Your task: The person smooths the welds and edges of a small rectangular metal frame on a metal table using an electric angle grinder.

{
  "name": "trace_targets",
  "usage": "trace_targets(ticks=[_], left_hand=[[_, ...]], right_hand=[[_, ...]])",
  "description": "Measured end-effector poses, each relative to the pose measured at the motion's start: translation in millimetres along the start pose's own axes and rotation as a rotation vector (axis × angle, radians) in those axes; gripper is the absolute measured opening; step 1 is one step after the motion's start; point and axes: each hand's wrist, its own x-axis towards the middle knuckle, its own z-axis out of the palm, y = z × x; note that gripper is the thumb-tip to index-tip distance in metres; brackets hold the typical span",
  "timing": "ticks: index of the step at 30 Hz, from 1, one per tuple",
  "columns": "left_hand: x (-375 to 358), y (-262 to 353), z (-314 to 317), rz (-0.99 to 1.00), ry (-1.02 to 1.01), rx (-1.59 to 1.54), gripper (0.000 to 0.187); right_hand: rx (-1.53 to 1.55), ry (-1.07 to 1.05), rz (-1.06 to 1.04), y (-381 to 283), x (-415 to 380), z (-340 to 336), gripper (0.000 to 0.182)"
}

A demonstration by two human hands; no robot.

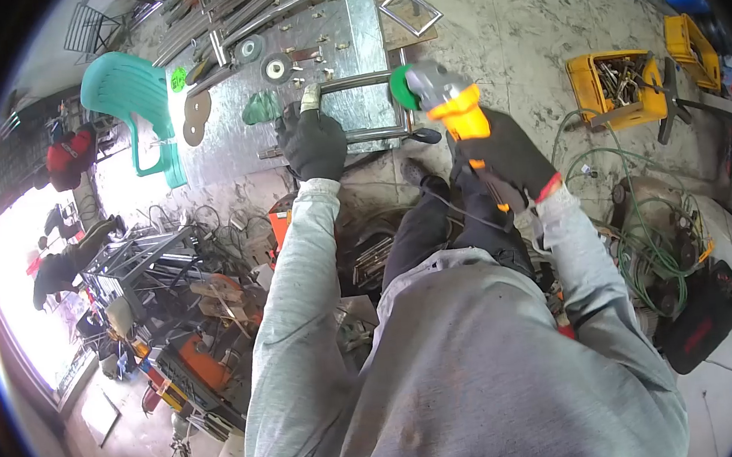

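Observation:
My right hand [507,159], in a dark glove with a red cuff, grips an angle grinder [458,111] with a yellow and grey body. Its green disc [404,88] is at the end of a rectangular metal frame [356,81], overlapping the upper bar's tip in this view. My left hand [315,144], also gloved, is closed over the lower bar, with a light wrapping around one finger that reaches to the upper bar. The frame lies on a metal-topped table [231,153] and juts past its right edge. A crumpled green piece [263,108] sits beside my left hand.
Grinding wheels [276,68] and a brown disc [197,119] lie on the table. A teal chair [127,84] stands at left, near a person in red [71,157]. Yellow crates [657,102] hold metal pieces at right. Green hose [637,177] coils across the floor.

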Motion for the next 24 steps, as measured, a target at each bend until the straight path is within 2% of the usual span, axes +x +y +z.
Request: trace_targets(ticks=[2, 3, 4, 5, 6, 8, 10, 11, 14, 17, 19, 20, 22, 23, 24], left_hand=[[5.1, -8.6, -5.0, 0.002, 0.068, 0.008, 0.057], [-33.2, 2.4, 15.1, -0.023, -0.04, -0.038, 0.057], [-30.2, -0.7, 19.4, -0.012, -0.004, -0.025, 0.057], [-21.0, -4.0, 20.9, 0.002, 0.046, -0.009, 0.056], [-9.4, -7.2, 16.4, 0.01, 0.083, 0.005, 0.056], [-10.1, -6.2, 12.4, 0.0, 0.071, 0.015, 0.056], [-9.7, -6.0, 15.6, 0.003, 0.072, 0.007, 0.056], [-8.9, -7.0, 15.9, 0.003, 0.064, 0.0, 0.056], [-8.8, -5.0, 14.5, 0.044, 0.08, 0.019, 0.056], [-8.5, -3.9, 13.7, 0.065, 0.102, 0.044, 0.056], [-7.8, -5.4, 16.5, -0.06, -0.001, 0.026, 0.057], [-9.3, -8.7, 19.4, -0.064, -0.002, 0.025, 0.057], [-7.1, -13.8, 28.5, 0.026, 0.119, 0.082, 0.057], [-7.1, -12.9, 28.6, 0.02, 0.128, 0.077, 0.057], [-9.1, -7.1, 21.9, -0.034, 0.064, 0.067, 0.057]], right_hand=[[0.248, -0.141, 0.036, 11.3, -12.2, 14.8, 0.047], [0.19, -0.094, 0.166, 11.7, -66.0, 11.9, 0.049], [0.084, -0.077, 0.079, 21.1, -73.7, 20.0, 0.053], [0.087, -0.082, 0.128, 23.0, -80.3, 25.6, 0.055], [-0.009, -0.071, 0.03, 24.9, -75.4, 30.4, 0.054], [-0.096, -0.051, -0.054, 26.7, -73.0, 31.1, 0.054], [0.304, -0.121, 0.143, 15.1, -64.3, 21.9, 0.048], [0.269, -0.117, 0.206, 22.5, -53.6, 12.8, 0.042], [0.588, -0.17, 0.194, 13.3, -24.9, -0.5, 0.042], [0.641, -0.086, 0.18, 26.1, -1.6, -0.2, 0.044], [0.662, -0.125, 0.206, 29.8, -0.6, 0.0, 0.044], [0.663, -0.158, 0.203, 32.9, -6.5, 3.8, 0.045], [0.652, -0.184, 0.177, 28.6, -25.7, 10.1, 0.048], [0.569, -0.104, 0.184, 51.7, -32.9, 16.1, 0.05], [0.57, -0.142, 0.198, 50.4, -44.8, 15.9, 0.049]])
